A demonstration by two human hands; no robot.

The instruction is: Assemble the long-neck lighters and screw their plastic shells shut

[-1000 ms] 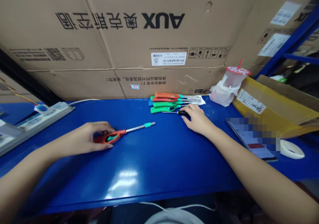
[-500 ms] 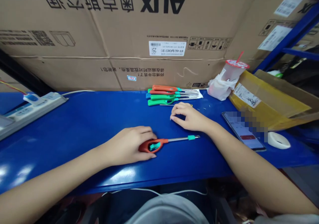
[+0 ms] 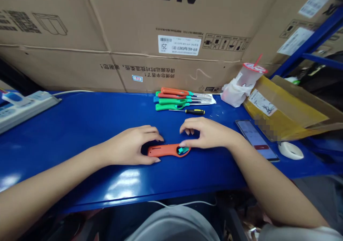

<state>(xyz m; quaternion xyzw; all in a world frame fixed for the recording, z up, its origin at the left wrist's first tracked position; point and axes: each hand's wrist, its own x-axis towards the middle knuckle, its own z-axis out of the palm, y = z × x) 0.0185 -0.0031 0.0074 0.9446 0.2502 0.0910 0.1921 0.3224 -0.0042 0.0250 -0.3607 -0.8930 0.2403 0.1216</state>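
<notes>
An orange long-necked lighter (image 3: 163, 150) with a teal trigger lies on the blue tabletop; its metal tube is out of sight by my right hand. My left hand (image 3: 132, 144) is open around the handle end, thumb and fingers spread on either side of it. At the trigger end, my right hand (image 3: 207, 134) has curved, parted fingers, its thumb over the edge of the trigger ring. Beyond the hands lie several orange, green and blue lighters (image 3: 174, 101) in a pile, and a black-and-yellow screwdriver (image 3: 195, 111) in front of them.
A white power strip (image 3: 29, 107) sits at left. To the right are a phone (image 3: 255, 139), a white oval object (image 3: 291, 150), a bagged cup with a straw (image 3: 242, 84) and a yellow packing bag (image 3: 284, 109). A large cardboard box (image 3: 128, 30) stands behind.
The left hand has let go of the lighter handle. My right hand has come nearer to the trigger end, and the lighter lies turned and farther right. The view has tilted down slightly.
</notes>
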